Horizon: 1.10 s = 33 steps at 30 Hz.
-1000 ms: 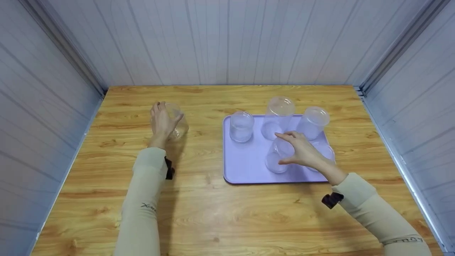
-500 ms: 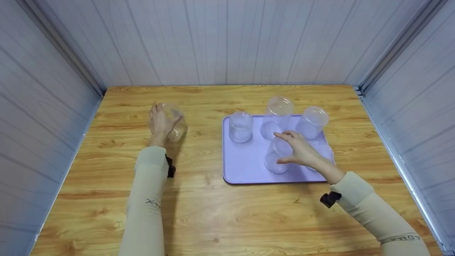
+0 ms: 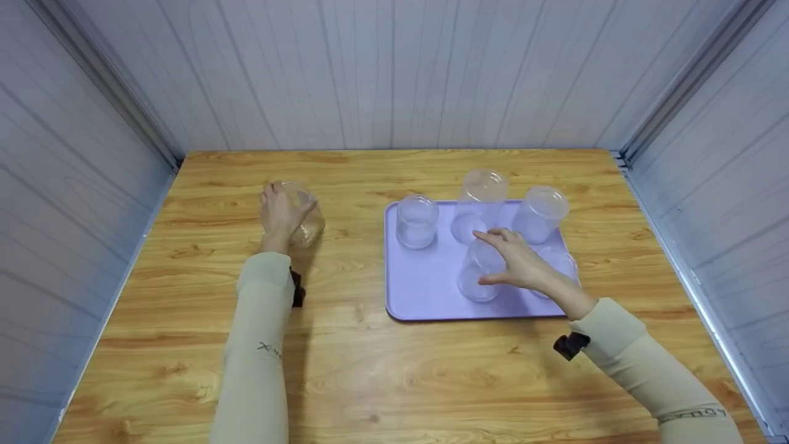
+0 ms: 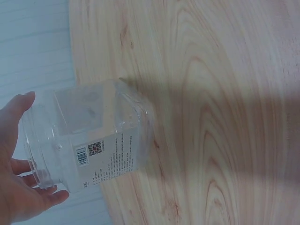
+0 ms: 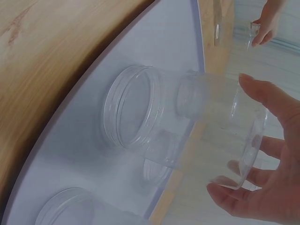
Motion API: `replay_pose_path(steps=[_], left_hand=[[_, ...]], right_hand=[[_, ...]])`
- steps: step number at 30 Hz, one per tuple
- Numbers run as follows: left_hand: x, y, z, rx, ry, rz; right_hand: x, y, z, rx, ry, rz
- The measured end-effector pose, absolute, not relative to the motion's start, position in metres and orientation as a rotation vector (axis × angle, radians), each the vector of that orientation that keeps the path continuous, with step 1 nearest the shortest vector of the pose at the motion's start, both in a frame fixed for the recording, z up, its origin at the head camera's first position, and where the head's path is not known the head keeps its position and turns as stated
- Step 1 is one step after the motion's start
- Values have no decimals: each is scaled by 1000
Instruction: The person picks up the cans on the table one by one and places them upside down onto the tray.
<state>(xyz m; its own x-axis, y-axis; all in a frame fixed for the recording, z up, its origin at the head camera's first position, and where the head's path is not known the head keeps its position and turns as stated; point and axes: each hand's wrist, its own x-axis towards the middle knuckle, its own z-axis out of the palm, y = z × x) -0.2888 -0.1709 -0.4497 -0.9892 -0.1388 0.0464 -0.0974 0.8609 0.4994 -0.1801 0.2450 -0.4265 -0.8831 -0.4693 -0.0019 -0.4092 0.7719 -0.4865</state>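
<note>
At the left of the table, my left hand [image 3: 280,216] grips a clear plastic jar [image 3: 309,229] from above. In the left wrist view the fingers and thumb go round the neck of this labelled jar [image 4: 93,136], whose base is on or close to the wood. My right hand [image 3: 524,265] is over the purple tray [image 3: 419,299], its thumb and fingers spread round another clear plastic jar [image 3: 478,285]. The right wrist view shows that jar [image 5: 197,126] mouth down on the tray, with the hand holding it near its upturned base.
Several more clear jars stand on the tray: a short jar [image 3: 417,227] at its left, a taller jar [image 3: 482,200] at the back, a jar [image 3: 542,213] at the back right, and a jar [image 3: 560,265] partly behind the right hand. Panelled walls [image 3: 370,74] enclose the wooden table [image 3: 370,376].
</note>
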Motion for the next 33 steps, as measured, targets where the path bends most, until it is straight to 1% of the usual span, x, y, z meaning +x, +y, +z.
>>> replay_pose_path(steps=[8,18,33], left_hand=[[-288,-170,-450,213,-2940,-736],[-285,-169,-446,184,-2943,-659],[-274,-154,-430,113,-2983,-592]], right_hand=[[-179,245,-427,-715,2841,-742],[-180,246,-425,-755,2859,-766],[-184,234,-411,-746,2927,-906]])
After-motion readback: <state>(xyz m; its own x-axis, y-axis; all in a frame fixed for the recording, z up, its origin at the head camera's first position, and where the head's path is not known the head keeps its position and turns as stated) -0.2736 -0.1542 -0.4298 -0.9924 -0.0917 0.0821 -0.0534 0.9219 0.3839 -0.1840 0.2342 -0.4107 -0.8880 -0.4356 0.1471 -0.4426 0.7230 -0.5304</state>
